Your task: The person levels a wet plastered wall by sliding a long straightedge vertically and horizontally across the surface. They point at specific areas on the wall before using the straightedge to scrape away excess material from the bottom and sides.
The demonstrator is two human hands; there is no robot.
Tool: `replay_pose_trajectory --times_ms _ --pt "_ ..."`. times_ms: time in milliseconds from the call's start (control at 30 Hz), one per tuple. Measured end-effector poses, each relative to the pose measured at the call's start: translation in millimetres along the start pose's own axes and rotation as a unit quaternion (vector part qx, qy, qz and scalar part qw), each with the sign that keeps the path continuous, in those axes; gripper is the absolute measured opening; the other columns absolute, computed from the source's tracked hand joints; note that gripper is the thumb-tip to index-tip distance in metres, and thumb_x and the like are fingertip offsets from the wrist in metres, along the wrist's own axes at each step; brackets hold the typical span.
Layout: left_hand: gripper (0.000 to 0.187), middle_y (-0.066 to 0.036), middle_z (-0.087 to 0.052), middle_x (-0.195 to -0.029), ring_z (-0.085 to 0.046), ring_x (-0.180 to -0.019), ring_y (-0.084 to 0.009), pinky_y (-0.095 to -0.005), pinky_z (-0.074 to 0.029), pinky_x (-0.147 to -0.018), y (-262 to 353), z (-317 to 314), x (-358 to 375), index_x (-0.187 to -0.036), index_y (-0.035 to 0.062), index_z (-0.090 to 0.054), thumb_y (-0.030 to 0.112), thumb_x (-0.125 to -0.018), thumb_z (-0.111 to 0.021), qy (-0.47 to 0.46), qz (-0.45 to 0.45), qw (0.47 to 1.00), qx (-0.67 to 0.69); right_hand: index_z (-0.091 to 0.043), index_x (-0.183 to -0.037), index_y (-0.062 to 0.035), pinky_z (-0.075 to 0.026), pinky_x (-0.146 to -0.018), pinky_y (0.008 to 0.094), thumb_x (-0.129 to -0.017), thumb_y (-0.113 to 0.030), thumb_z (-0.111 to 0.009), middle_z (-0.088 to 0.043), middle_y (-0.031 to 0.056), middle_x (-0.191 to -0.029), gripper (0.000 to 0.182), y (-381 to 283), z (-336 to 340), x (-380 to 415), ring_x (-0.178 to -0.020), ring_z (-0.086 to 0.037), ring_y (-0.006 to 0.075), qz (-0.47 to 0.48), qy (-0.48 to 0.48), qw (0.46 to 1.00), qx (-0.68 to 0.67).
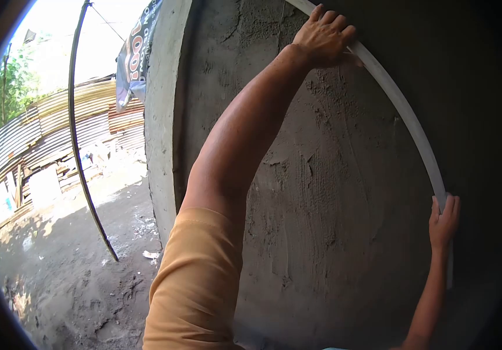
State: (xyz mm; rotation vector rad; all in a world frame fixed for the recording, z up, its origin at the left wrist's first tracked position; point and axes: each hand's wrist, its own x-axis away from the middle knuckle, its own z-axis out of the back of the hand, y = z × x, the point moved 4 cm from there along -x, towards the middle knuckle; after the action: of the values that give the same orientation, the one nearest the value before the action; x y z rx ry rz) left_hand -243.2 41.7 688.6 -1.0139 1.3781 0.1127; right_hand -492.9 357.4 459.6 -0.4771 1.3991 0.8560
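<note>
My left hand (327,38), at the end of a raised arm in a tan sleeve, is closed around the upper part of a long pale straightedge (405,111). Lower down at the right, my right hand (444,224) grips the same straightedge, its fingers wrapped over the edge. The bar looks bowed through the wide lens and runs along a wall of grey plaster (309,216). Rough trowel marks, ridges and pits cover the plaster. The bar's upper end leaves the frame at the top.
At the left the wall ends in a concrete edge (163,116). Outside, a thin leaning pole (76,140) stands in the dirt ground (76,291). A printed plastic sheet (134,61) hangs near the edge, with a corrugated metal fence (76,119) behind. The far right is dark.
</note>
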Motion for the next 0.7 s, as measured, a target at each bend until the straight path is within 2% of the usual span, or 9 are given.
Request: replay_pose_trajectory --times_ms 33,100,300,367,400,500,567,633,700 --pt "0.065 -0.009 -0.054 -0.114 -0.045 -0.124 -0.0287 -0.0535 -0.019 -0.116 -11 -3 -11 -0.117 0.0155 -0.055 0.066 -0.077 -0.062 0.005 -0.001 1.0 0.0 -0.053 -0.106 0.001 -0.047 -0.064 0.0378 -0.097 -0.028 -0.055 -0.051 0.0124 -0.094 0.031 -1 -4 -11 -0.083 -0.057 0.0252 -0.001 0.004 1.0 0.003" --pt "0.069 -0.016 -0.054 -0.111 -0.047 -0.117 -0.0344 -0.052 -0.027 -0.11 -24 -13 -33 -0.113 0.0039 -0.054 0.061 -0.075 -0.065 -0.031 -0.033 0.998 0.047 -0.053 -0.106 0.0012 -0.049 -0.064 0.038 -0.097 -0.028 -0.055 -0.052 0.0132 -0.095 0.03 -3 -11 -33 -0.084 -0.058 0.0261 -0.005 0.032 0.999 0.028" --pt "0.067 -0.016 -0.053 -0.111 -0.046 -0.117 -0.0347 -0.0512 -0.026 -0.111 -41 -30 -37 -0.114 0.0032 -0.053 0.058 -0.077 -0.065 -0.003 -0.038 0.998 0.056 -0.053 -0.1 0.0009 -0.051 -0.062 0.0392 -0.094 -0.027 -0.06 -0.053 0.0125 -0.093 0.03 -3 -23 -53 -0.079 -0.059 0.027 0.014 0.054 0.995 0.086" --pt "0.067 -0.016 -0.052 -0.108 -0.046 -0.114 -0.0345 -0.0515 -0.026 -0.109 -41 -35 -26 -0.11 0.0032 -0.053 0.059 -0.076 -0.065 0.099 -0.038 0.993 0.061 -0.053 -0.099 0.0009 -0.05 -0.062 0.039 -0.093 -0.027 -0.062 -0.053 0.0125 -0.092 0.03 -1 -28 -51 -0.078 -0.059 0.027 0.025 0.037 0.992 0.115" --pt "0.067 -0.016 -0.052 -0.108 -0.046 -0.114 -0.0345 -0.0515 -0.026 -0.109 -39 -36 -24 -0.11 0.0032 -0.053 0.059 -0.076 -0.065 0.096 -0.037 0.993 0.063 -0.053 -0.098 0.0007 -0.05 -0.061 0.0394 -0.093 -0.027 -0.062 -0.053 0.0126 -0.092 0.029 0 -30 -48 -0.077 -0.059 0.027 0.016 0.032 0.992 0.117" --pt "0.064 -0.016 -0.05 -0.106 -0.046 -0.111 -0.0343 -0.0523 -0.027 -0.108 -37 -41 -3 -0.106 0.0038 -0.052 0.058 -0.075 -0.066 0.094 -0.03 0.991 0.087 -0.052 -0.097 0.0007 -0.047 -0.06 0.0412 -0.093 -0.026 -0.062 -0.051 0.014 -0.09 0.029 3 -34 -38 -0.077 -0.058 0.0292 0.002 -0.011 0.995 0.099" --pt "0.062 -0.016 -0.049 -0.104 -0.046 -0.108 -0.0341 -0.0519 -0.027 -0.106 -30 -40 15 -0.103 0.0043 -0.051 0.058 -0.075 -0.066 0.149 -0.028 0.986 0.075 -0.052 -0.098 0.0018 -0.046 -0.061 0.0427 -0.092 -0.022 -0.062 -0.049 0.0158 -0.089 0.026 -2 -33 -26 -0.079 -0.057 0.0323 0.077 0.031 0.989 0.118" --pt "0.061 -0.016 -0.05 -0.104 -0.046 -0.109 -0.0346 -0.0517 -0.027 -0.106 -14 -41 38 -0.103 0.0041 -0.051 0.056 -0.075 -0.066 0.138 -0.014 0.987 0.078 -0.052 -0.098 0.0024 -0.046 -0.062 0.0431 -0.091 -0.019 -0.062 -0.049 0.0165 -0.088 0.025 -1 -32 -7 -0.08 -0.056 0.0335 0.079 -0.006 0.992 0.099" --pt "0.06 -0.008 -0.053 -0.11 -0.045 -0.122 -0.0277 -0.0527 -0.018 -0.116 -1 -42 61 -0.113 0.0168 -0.055 0.063 -0.076 -0.064 0.067 0.04 0.996 0.045 -0.052 -0.099 0.0029 -0.046 -0.062 0.0436 -0.091 -0.017 -0.061 -0.048 0.0171 -0.088 0.023 -2 -27 15 -0.081 -0.055 0.0346 0.079 -0.028 0.993 0.077"
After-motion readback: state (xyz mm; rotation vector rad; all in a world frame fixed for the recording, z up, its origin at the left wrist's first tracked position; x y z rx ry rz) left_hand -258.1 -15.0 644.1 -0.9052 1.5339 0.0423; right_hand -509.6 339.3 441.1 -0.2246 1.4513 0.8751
